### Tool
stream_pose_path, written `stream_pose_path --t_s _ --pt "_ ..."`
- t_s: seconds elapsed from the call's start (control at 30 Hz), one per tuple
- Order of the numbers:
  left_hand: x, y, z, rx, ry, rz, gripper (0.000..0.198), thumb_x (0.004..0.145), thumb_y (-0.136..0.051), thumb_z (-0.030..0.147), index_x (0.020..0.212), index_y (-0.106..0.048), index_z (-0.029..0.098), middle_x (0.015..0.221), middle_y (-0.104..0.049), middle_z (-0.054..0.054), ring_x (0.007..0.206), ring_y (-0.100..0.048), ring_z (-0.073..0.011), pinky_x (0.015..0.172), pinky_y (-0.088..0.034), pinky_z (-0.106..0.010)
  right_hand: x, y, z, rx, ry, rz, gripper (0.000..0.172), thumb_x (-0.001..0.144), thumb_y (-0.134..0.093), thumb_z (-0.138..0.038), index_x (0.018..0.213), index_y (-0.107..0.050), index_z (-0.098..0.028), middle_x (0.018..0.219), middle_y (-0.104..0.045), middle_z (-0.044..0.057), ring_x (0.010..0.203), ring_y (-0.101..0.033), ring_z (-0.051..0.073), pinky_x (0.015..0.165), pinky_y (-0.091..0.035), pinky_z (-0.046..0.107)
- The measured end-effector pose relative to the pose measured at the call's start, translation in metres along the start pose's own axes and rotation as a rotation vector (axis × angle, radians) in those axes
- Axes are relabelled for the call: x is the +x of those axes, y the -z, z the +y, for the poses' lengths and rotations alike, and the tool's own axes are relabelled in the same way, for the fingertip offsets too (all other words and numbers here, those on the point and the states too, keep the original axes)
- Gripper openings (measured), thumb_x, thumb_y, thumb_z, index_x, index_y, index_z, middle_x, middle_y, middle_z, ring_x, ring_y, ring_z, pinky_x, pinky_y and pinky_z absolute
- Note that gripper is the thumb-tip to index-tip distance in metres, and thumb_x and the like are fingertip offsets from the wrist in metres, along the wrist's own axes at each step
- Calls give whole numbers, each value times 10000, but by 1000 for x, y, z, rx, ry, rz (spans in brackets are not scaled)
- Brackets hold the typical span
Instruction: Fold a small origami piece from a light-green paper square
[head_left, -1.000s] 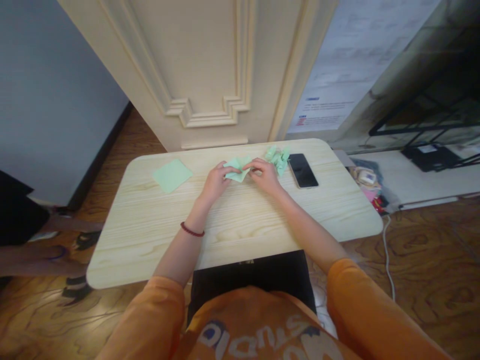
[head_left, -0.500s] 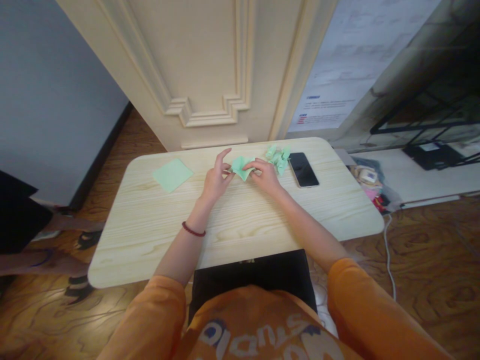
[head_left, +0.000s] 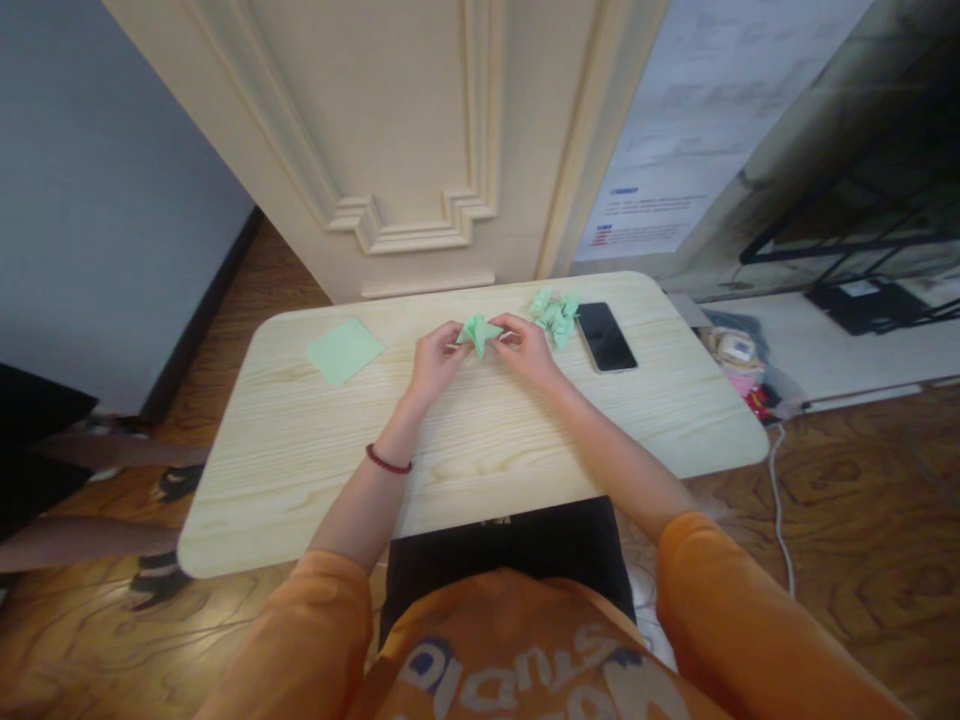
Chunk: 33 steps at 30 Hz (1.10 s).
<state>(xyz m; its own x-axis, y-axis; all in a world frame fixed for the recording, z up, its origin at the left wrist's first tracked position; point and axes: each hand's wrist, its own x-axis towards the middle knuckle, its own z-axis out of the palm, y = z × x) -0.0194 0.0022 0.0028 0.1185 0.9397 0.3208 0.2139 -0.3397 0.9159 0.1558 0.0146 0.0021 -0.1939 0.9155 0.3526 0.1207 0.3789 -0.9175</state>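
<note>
Between my hands is a folded piece of green paper (head_left: 478,333), star-like in outline with pointed flaps spreading out. My left hand (head_left: 437,358) pinches its left side, thumb and fingers closed on the edge. On the opposite side, my right hand (head_left: 523,348) grips a right-hand point between thumb and forefinger. Just beyond my right hand lies a small heap of folded green paper pieces (head_left: 556,316). Off to the left, a stack or sheet of square green paper (head_left: 346,351) rests flat on the table; I cannot tell how many sheets.
The pale wooden table (head_left: 300,500) has rounded corners and touches a cream panelled wall (head_left: 405,110). A black-screened phone (head_left: 606,337) lies right of the heap. Another person's legs and sandals (head_left: 161,580) are at the left. A white cable (head_left: 780,520) hangs at the right.
The green paper has gone from a wide, open cup shape to a narrower, pointed form. My left forefinger, raised before, has come down onto the paper.
</note>
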Motion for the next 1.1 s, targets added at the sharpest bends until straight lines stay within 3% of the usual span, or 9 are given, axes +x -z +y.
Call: stream_pose_path --t_s 0.23,0.47,0.67,0.93,1.1 --pt "1 -7 2 -272 124 5 446 670 -727 579 790 -621 163 753 -657 -28 685 -629 -146 648 -553 -267 2 1 -4 146 -138 19 219 677 -692 -393 673 -589 -200 645 -547 -14 652 -535 148 616 -466 275" --pt "0 -8 3 -231 95 77 364 620 -803 417 814 -632 161 810 -695 -30 756 -659 -153 760 -543 -284 4 1 -6 185 -184 -23 381 632 -741 -524 589 -545 -200 589 -488 -32 613 -492 128 576 -454 257" --pt "1 -10 1 -328 161 121 442 551 -830 420 816 -586 163 778 -694 -30 709 -676 -171 683 -579 -303 2 -4 -4 347 -293 -36 364 574 -801 -485 716 -626 -199 667 -572 -28 658 -542 127 609 -500 251" --pt "-1 -11 1 -272 146 108 589 671 -758 377 1160 -475 214 834 -666 -9 714 -691 -179 686 -587 -316 0 -7 -3 542 -425 -33 377 527 -848 -422 732 -632 -190 736 -649 -19 704 -597 120 631 -521 232" --pt "0 -9 -2 -247 153 98 501 664 -757 357 1083 -544 184 763 -668 -9 645 -653 -154 620 -559 -270 0 -7 -2 531 -446 -12 378 485 -865 -384 713 -635 -190 680 -644 -31 647 -591 103 619 -512 218"
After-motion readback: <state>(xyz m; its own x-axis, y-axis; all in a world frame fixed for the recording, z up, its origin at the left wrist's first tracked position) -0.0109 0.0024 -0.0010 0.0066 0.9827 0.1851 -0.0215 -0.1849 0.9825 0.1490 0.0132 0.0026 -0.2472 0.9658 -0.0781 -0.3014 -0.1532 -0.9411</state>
